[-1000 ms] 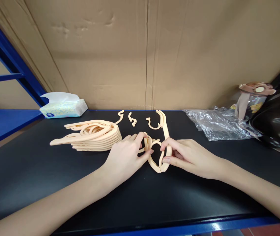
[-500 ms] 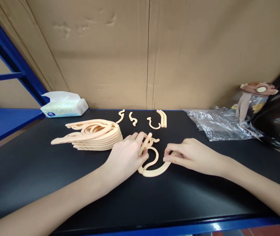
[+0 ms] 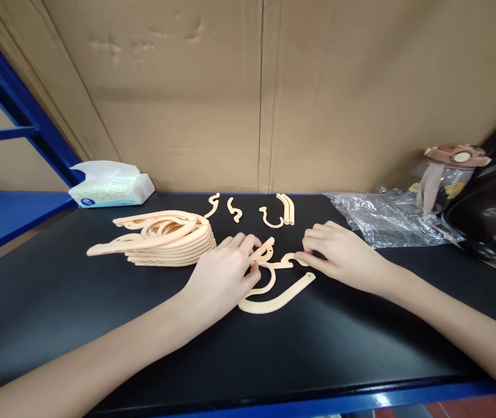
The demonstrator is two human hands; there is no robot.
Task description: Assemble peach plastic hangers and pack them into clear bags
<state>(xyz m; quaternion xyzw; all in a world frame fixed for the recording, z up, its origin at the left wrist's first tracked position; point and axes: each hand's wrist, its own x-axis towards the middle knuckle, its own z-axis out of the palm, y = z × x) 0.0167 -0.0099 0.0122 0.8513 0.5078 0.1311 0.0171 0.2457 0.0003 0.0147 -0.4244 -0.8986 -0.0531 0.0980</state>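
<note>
A peach plastic hanger point(image 3: 274, 296) lies flat on the black tabletop point(image 3: 100, 325), its curved arm spread toward the right. My left hand point(image 3: 224, 273) rests on its left part, fingers closed around the inner curved pieces. My right hand point(image 3: 339, 252) pinches a small S-shaped hook piece point(image 3: 285, 262) at the hanger's top, fingertips pressed together. A stack of like hangers point(image 3: 165, 239) sits to the left of my left hand.
Loose hook pieces point(image 3: 234, 210) and short curved bars point(image 3: 288, 209) lie at the back of the table. A tissue pack point(image 3: 111, 187) sits back left. Crumpled clear plastic point(image 3: 387, 220), a lidded cup point(image 3: 445, 174) and a black bag point(image 3: 495, 215) stand at right. Cardboard forms the back wall.
The hanger has gone from folded and upright to laid flat with its arm spread out. My right hand let go of the arm's end and moved up to the hook piece.
</note>
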